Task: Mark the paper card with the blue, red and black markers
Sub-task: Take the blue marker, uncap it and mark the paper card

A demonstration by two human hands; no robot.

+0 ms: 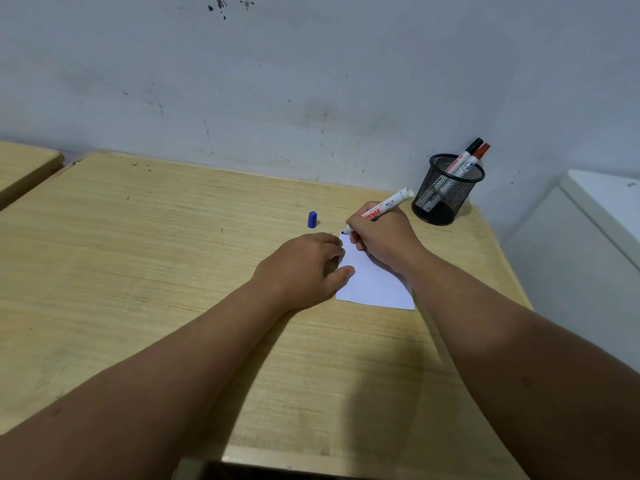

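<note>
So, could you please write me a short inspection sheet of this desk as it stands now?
Surface: wooden desk, scuffed, a few dark specks near the far edge.
Job's things: white card flat on the desk; uncapped marker with its tip at the card's far corner; blue cap on the desk, apart from the card; black marker and red marker capped, in the mesh cup.
Clutter: nothing seen.
Grippers: left hand pressing the card's left edge; right hand closed on the marker.
Cables: nothing seen.
Surroundings: stained wall; second desk at left; white unit at right.
</note>
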